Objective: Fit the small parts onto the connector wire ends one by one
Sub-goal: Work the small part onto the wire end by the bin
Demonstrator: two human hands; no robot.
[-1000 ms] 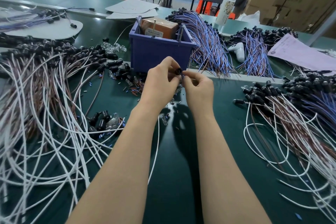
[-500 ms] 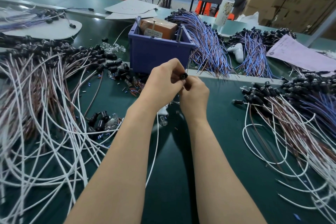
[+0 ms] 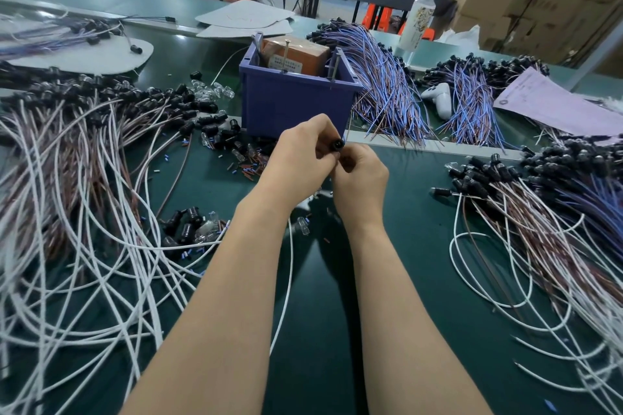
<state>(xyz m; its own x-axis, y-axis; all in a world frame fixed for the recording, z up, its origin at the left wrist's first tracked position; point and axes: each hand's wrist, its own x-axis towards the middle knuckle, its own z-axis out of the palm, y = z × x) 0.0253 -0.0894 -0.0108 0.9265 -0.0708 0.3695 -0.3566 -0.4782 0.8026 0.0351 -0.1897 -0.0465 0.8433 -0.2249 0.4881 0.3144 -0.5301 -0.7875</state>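
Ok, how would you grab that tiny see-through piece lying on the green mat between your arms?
Pinch the clear piece across its narrow middle, coming straight down from above. It seems to lie on its side, flat on the green mat, so only its top and flanks are free. A white wire runs close on its left, so stay clear of that.

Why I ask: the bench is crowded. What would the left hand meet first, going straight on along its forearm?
Probably the front wall of the blue bin, just beyond the left hand and the black connector it pinches. The gap between them is hard to judge from this view.
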